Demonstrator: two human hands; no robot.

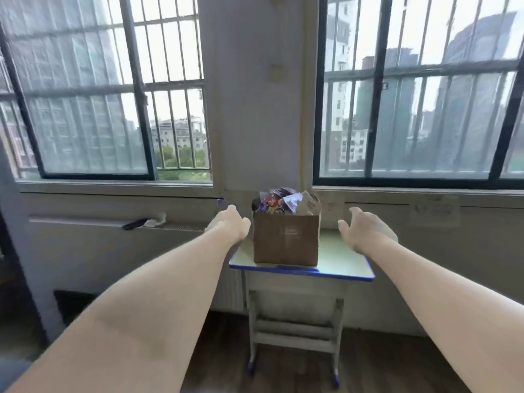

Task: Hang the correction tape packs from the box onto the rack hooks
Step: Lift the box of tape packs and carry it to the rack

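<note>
A brown cardboard box (286, 241) stands on a small desk (343, 259) with a pale green top and blue edge. Colourful packs (279, 201) stick out of the box's open top. My left hand (234, 222) is stretched out just left of the box, apart from it, holding nothing. My right hand (364, 229) reaches out to the right of the box with fingers spread and relaxed, also empty. No rack or hooks are in view.
The desk stands against a white wall pillar (255, 109) between two barred windows (113, 95). A radiator cover (113, 231) with a dark object on it runs along the left wall. Dark wood floor lies below the desk legs.
</note>
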